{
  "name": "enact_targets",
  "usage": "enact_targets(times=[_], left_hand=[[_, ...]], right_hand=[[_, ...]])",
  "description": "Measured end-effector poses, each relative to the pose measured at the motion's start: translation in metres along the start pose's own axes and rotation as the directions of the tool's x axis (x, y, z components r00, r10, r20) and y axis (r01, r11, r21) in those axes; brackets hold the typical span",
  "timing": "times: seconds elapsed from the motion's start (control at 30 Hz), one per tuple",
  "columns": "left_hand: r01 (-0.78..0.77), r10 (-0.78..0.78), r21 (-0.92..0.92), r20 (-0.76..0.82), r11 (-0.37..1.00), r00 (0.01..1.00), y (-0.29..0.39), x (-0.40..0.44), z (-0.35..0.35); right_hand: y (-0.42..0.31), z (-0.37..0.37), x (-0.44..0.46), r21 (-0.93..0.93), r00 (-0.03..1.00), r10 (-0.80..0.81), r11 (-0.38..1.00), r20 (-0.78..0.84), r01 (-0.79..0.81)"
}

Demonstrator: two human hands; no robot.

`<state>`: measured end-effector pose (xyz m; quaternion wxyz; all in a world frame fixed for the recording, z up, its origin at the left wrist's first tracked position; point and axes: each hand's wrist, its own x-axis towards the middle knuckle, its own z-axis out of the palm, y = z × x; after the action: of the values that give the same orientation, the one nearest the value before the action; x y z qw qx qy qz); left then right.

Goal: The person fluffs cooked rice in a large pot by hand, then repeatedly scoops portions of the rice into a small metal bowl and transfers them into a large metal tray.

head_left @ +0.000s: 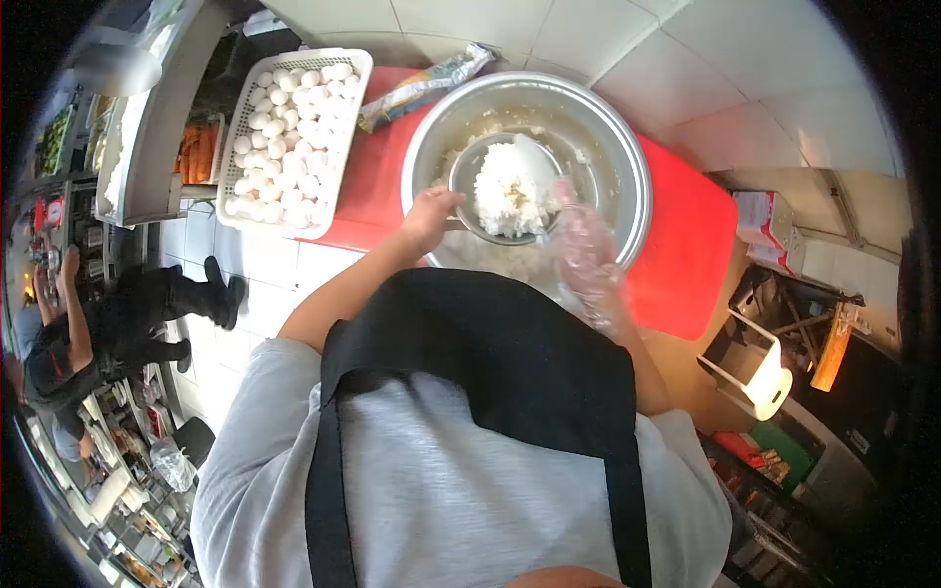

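A large metal pot (632, 157) with pale residue on its inner wall stands on a red surface (686, 235). Inside its opening is a smaller metal bowl (470, 157) heaped with white rice (508, 186). My left hand (429, 218) is closed on the small bowl's handle at its left side. At the bowl's right edge is my right hand (586, 240), in a clear plastic glove and blurred by motion. A whitish, blurred utensil (537, 162) reaches from its fingers over the rice, and the fingers are closed around its end.
A white basket of eggs (361, 73) sits left of the pot, beside a crumpled package (426, 88). Carrots (199, 152) lie further left. Tiled wall (725, 88) rises behind. At the far left a person in dark clothes (127, 314) stands by shelves. Boxes (769, 220) are at right.
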<state>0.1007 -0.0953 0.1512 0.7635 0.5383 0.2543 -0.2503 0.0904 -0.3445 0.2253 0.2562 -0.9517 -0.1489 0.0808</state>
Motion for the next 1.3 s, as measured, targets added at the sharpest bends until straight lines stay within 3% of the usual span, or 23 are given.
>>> enact_targets(times=[0.07, 0.13, 0.17, 0.2, 0.23, 0.33, 0.5, 0.6, 0.63, 0.7, 0.73, 0.77, 0.8, 0.83, 0.9, 0.93, 0.97, 1.03, 1.07, 1.13, 1.17, 1.27, 1.3], left_hand=[[-0.017, 0.02, -0.065, 0.045, 0.998, 0.999, 0.022, -0.015, 0.006], [-0.017, 0.024, -0.148, 0.046, 0.989, 0.999, 0.041, -0.03, 0.01], [-0.003, 0.008, -0.137, 0.038, 0.991, 0.999, 0.05, -0.035, 0.005], [-0.012, 0.031, -0.281, 0.063, 0.96, 0.998, 0.062, -0.044, 0.001], [-0.013, 0.054, -0.336, 0.114, 0.942, 0.992, 0.073, -0.05, -0.01], [-0.113, 0.157, -0.388, 0.084, 0.915, 0.984, 0.129, -0.11, -0.02], [-0.346, 0.301, -0.382, -0.173, 0.857, 0.938, 0.256, -0.144, -0.151], [-0.528, 0.46, -0.272, -0.276, 0.805, 0.844, 0.339, -0.176, -0.242], [-0.596, 0.473, -0.176, -0.453, 0.784, 0.756, 0.365, -0.187, -0.268], [-0.772, 0.708, -0.004, -0.397, 0.635, 0.584, 0.411, -0.189, -0.347], [-0.779, 0.796, 0.272, -0.43, 0.565, 0.427, 0.43, -0.2, -0.359], [-0.761, 0.842, 0.405, -0.42, 0.507, 0.338, 0.45, -0.197, -0.384], [-0.468, 0.981, 0.87, -0.19, 0.153, -0.031, 0.465, -0.189, -0.415], [0.06, 0.945, 0.975, 0.224, -0.216, -0.238, 0.474, -0.178, -0.438], [0.096, 0.992, 0.993, 0.079, -0.07, -0.1, 0.471, -0.165, -0.435], [0.276, 0.985, 0.949, 0.167, -0.151, -0.034, 0.468, -0.144, -0.449], [0.237, 0.991, 0.964, 0.131, -0.123, -0.018, 0.458, -0.121, -0.459], [0.361, 0.892, 0.864, 0.19, -0.35, 0.411, 0.442, -0.089, -0.499], [0.261, 0.917, 0.938, 0.118, -0.229, 0.381, 0.446, -0.069, -0.531], [0.296, 0.945, 0.95, 0.0, -0.102, 0.326, 0.485, -0.07, -0.562], [0.352, 0.936, 0.928, -0.008, -0.125, 0.352, 0.502, -0.099, -0.544], [0.306, 0.996, 0.951, -0.062, 0.039, 0.064, 0.546, -0.096, -0.598], [0.38, 1.0, 0.925, -0.007, -0.003, 0.026, 0.559, -0.11, -0.603]], right_hand=[[-0.015, -0.036, 0.003, 0.06, 0.962, -0.102, 0.991, -0.252, 0.121], [-0.015, -0.037, 0.005, 0.261, 0.86, -0.056, 0.941, -0.507, 0.215], [-0.025, -0.037, 0.007, 0.487, 0.882, 0.092, 0.857, -0.461, 0.166], [-0.036, -0.036, 0.009, 0.686, 0.883, 0.238, 0.718, -0.404, 0.12], [-0.062, -0.053, 0.011, 0.854, 0.908, 0.359, 0.52, -0.215, -0.004], [-0.129, -0.079, 0.006, 0.963, 0.934, 0.312, 0.252, -0.175, 0.096], [-0.198, -0.047, 0.052, 0.969, 0.925, 0.358, 0.244, -0.129, 0.041], [-0.222, -0.025, 0.067, 0.968, 0.928, 0.355, 0.251, -0.116, 0.025], [-0.233, -0.018, 0.072, 0.965, 0.931, 0.345, 0.259, -0.122, 0.031], [-0.253, -0.005, 0.076, 0.946, 0.912, 0.39, 0.324, -0.13, -0.004], [-0.26, 0.0, 0.078, 0.934, 0.905, 0.401, 0.356, -0.139, -0.015], [-0.268, 0.007, 0.08, 0.921, 0.898, 0.416, 0.388, -0.146, -0.03], [-0.272, 0.014, 0.079, 0.91, 0.883, 0.447, 0.41, -0.145, -0.058], [-0.273, 0.022, 0.079, 0.899, 0.866, 0.477, 0.43, -0.146, -0.085], [-0.269, 0.037, 0.075, 0.878, 0.845, 0.513, 0.462, -0.151, -0.123], [-0.263, 0.045, 0.073, 0.871, 0.841, 0.518, 0.474, -0.155, -0.132], [-0.261, 0.05, 0.07, 0.863, 0.838, 0.522, 0.486, -0.159, -0.139], [-0.263, 0.054, 0.061, 0.891, 0.82, 0.558, 0.426, -0.123, -0.156], [-0.264, 0.055, 0.059, 0.904, 0.812, 0.574, 0.396, -0.106, -0.161], [-0.26, 0.055, 0.054, 0.877, 0.789, 0.609, 0.423, -0.088, -0.229], [-0.257, 0.054, 0.05, 0.86, 0.775, 0.627, 0.434, -0.074, -0.269], [-0.228, 0.06, 0.04, 0.784, 0.744, 0.646, 0.547, -0.172, -0.294], [-0.217, 0.058, 0.034, 0.703, 0.733, 0.651, 0.616, -0.198, -0.357]])
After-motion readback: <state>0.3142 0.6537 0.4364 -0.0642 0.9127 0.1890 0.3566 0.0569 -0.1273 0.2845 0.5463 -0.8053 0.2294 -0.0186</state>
